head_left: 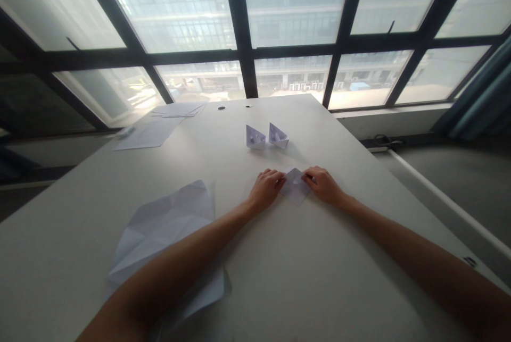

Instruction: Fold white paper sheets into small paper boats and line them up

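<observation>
Pinching folded paper (pixel 296 188) from both sides: left hand (pixel 268 188) clamped on its left corner, right hand (pixel 322 184) on its right. Paper lies between hands on white table (pixel 263 283), diamond-shaped, one corner pointing toward window (pixel 293 1). Likely very light, stiffer where layered, easily creased or torn; side corners look best for light hold. Hands cover edges, so number of layers gripped hard to tell. Two paper boats (pixel 255 143) stand just beyond; creased sheet (pixel 171 219) lies partly hidden behind left forearm (pixel 179 262).
</observation>
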Motion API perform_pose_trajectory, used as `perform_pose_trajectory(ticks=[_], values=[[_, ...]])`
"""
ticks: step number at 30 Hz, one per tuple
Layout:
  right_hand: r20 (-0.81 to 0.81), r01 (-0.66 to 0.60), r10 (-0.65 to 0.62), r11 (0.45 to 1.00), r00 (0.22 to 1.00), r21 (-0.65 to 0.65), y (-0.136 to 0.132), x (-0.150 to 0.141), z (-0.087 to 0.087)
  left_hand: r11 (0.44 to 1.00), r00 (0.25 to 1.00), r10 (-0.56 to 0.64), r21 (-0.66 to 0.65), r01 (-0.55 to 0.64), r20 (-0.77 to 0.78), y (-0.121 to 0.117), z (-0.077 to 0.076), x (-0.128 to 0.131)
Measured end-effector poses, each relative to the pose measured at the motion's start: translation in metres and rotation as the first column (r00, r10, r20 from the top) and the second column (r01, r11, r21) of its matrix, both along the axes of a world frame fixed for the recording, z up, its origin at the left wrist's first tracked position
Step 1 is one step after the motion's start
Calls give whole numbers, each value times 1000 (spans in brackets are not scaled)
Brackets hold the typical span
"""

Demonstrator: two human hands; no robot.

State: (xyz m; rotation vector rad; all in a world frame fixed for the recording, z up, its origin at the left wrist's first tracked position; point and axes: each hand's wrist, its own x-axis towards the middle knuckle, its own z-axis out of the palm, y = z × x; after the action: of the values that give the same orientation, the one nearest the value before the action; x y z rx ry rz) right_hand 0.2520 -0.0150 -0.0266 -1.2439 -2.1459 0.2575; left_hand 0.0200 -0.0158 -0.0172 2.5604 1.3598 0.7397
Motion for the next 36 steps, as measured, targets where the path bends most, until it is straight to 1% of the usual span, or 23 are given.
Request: perform_pose_trajectory(ticks=[3, 6, 11, 16, 20, 22, 23, 26, 28, 32, 36], values=[[-77, 42, -44, 999, 996, -25, 2, 1, -3, 999, 998, 29, -29, -27, 56, 0, 1, 0], [-94, 73, -77, 996, 993, -42, 3, 2, -6, 996, 995, 78, -39, -76, 58, 0, 1, 0], [-35, 123, -124, 992, 992, -26, 3, 3, -7, 988, 988, 150, -12, -151, -44, -1, 2, 0], [25, 145, -145, 989, 989, -14, 3, 3, -7, 984, 975, 180, 18, -179, -132, -4, 1, -1], [56, 151, -152, 988, 987, 18, 1, 4, -7, 982, 969, 190, 36, -187, -158, -3, -1, -2], [58, 97, -101, 994, 993, 56, 1, 4, -7, 987, 976, 161, 46, -155, -144, -1, -3, -3], [64, 44, -48, 996, 997, 74, 1, 4, -8, 992, 984, 123, 49, -117, -129, 0, -4, -3], [125, -160, 150, 984, 981, 81, 1, 2, -10, 996, 994, -74, 38, 78, -82, 4, -8, -3], [167, -240, 230, 970, 959, 41, 0, 1, -11, 987, 983, -161, 6, 162, -83, 5, -11, -2], [218, -255, 261, 965, 940, -56, -1, -1, -10, 983, 971, -176, -77, 165, -165, 4, -13, -3], [280, -261, 276, 961, 920, -90, -3, 1, -10, 979, 954, -195, -94, 178, -227, 2, -11, -4]])
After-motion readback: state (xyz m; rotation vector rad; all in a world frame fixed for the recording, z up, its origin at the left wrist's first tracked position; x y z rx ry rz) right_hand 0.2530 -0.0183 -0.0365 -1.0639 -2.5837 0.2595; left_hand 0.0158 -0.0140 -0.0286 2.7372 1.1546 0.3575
